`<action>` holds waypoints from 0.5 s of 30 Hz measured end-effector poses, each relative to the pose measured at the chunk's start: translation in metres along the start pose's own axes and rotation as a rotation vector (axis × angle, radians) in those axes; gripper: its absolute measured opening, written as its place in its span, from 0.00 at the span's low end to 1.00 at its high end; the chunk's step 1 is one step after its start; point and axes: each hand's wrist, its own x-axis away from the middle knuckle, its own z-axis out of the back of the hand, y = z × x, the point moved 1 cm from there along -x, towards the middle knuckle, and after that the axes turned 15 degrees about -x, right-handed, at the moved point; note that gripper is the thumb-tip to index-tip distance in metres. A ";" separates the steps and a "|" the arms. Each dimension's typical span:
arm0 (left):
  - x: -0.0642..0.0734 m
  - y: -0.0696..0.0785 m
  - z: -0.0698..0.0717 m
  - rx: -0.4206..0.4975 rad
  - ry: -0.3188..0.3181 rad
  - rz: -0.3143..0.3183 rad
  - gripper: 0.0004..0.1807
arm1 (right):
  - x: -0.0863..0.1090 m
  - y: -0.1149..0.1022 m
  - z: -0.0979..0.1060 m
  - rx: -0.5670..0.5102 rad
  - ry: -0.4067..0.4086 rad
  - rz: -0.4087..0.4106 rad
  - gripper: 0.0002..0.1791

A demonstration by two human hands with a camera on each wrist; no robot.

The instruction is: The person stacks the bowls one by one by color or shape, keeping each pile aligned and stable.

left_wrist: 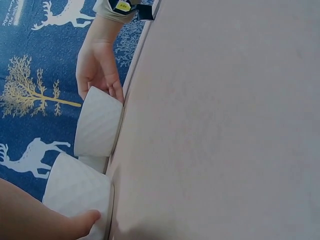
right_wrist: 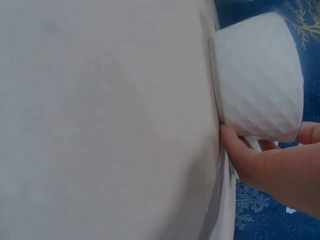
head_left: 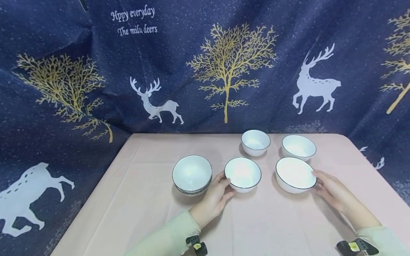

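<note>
Two white bowls with dark rims stand upright near the middle of the table, one at each hand. My left hand (head_left: 213, 197) grips the left side of one bowl (head_left: 242, 174), with the thumb on its near wall. The left wrist view shows that thumb lying against the bowl's ribbed-looking outer wall (left_wrist: 75, 185). At the other bowl (head_left: 295, 176), my right hand (head_left: 331, 192) holds the right side. In the right wrist view, one fingertip is down by this bowl's base and another finger is near the rim, against its faceted outer wall (right_wrist: 260, 80).
Left of my left hand sits a stack of similar bowls (head_left: 192, 174). Behind the held bowls stand two more, a smaller-looking one (head_left: 255, 143) and one (head_left: 299, 146) partly hidden by the right-hand bowl. A pink cloth (head_left: 141, 192) covers the table; a blue patterned curtain (head_left: 205, 64) hangs behind.
</note>
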 end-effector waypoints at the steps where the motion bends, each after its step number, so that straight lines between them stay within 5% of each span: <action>1: 0.000 0.000 0.000 -0.001 0.001 0.000 0.32 | 0.000 0.000 0.000 0.008 -0.001 -0.004 0.44; 15: -0.001 0.001 -0.001 0.008 0.000 -0.007 0.32 | 0.002 -0.002 -0.001 0.035 -0.013 -0.021 0.47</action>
